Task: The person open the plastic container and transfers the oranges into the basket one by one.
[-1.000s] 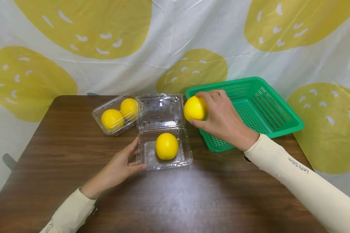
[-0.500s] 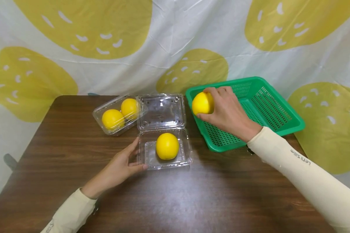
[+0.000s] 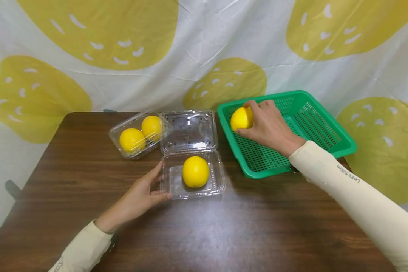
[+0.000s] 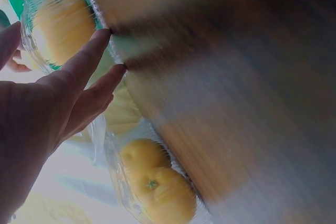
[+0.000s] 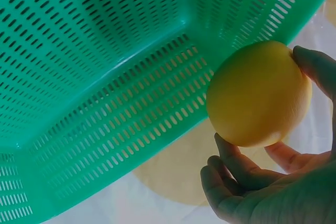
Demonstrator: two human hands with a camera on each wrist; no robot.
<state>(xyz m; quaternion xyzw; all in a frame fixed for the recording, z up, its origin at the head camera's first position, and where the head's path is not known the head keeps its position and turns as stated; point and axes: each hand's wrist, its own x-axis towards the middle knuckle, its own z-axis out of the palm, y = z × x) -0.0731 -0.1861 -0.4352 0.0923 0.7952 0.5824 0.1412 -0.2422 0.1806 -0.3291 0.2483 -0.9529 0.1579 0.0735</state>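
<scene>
In the head view my right hand (image 3: 266, 122) holds an orange (image 3: 242, 119) with bright yellow skin over the left part of a green basket (image 3: 258, 174). Thumb and fingers pinch that orange (image 5: 257, 93) from opposite sides in the right wrist view. My left hand (image 3: 137, 198) lies along the left side of an open clear clamshell box (image 3: 215, 190), thumb at its front corner. Its straight fingers (image 4: 86, 59) touch the wall in the left wrist view. One orange (image 3: 195, 172) sits in the box's base; the lid (image 3: 189, 132) lies folded back behind it.
Left of the lid stands a second clear clamshell box (image 3: 120, 151), set at an angle, with two oranges (image 3: 132, 140) inside. It touches or overlaps the lid's left edge. A patterned cloth (image 3: 122, 90) hangs behind the brown wooden table (image 3: 258, 226).
My right hand has carried the orange rightward, from the basket's left rim to over its inside. The left hand and both boxes have stayed in place.
</scene>
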